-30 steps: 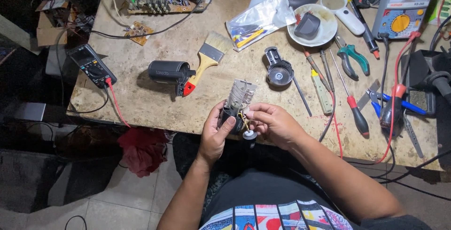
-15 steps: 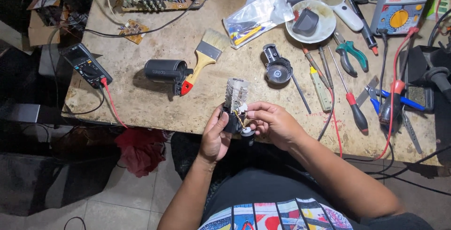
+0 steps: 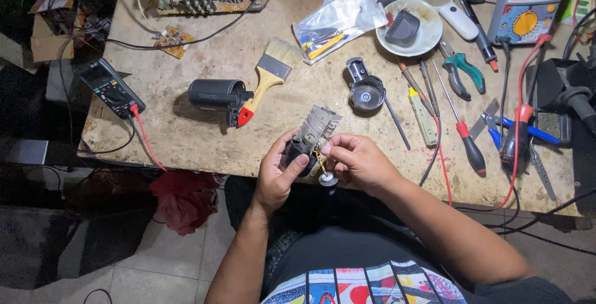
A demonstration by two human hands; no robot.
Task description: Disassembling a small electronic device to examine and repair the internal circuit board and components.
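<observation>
At lower centre of the frame, a small heating-element assembly [image 3: 315, 135] is clasped by its dark base in the left hand [image 3: 277, 176] and pinched by the right hand [image 3: 357, 162]. It is judged light but fragile; the base is best gripped, sparing thin wires.

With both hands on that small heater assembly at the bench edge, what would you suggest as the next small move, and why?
Probably bring the heater assembly back over the workbench first. The left hand grips its dark base and the right hand pinches near thin wires, while a small white round part dangles below, past the bench edge, so it could drop to the floor if it comes free.
</observation>
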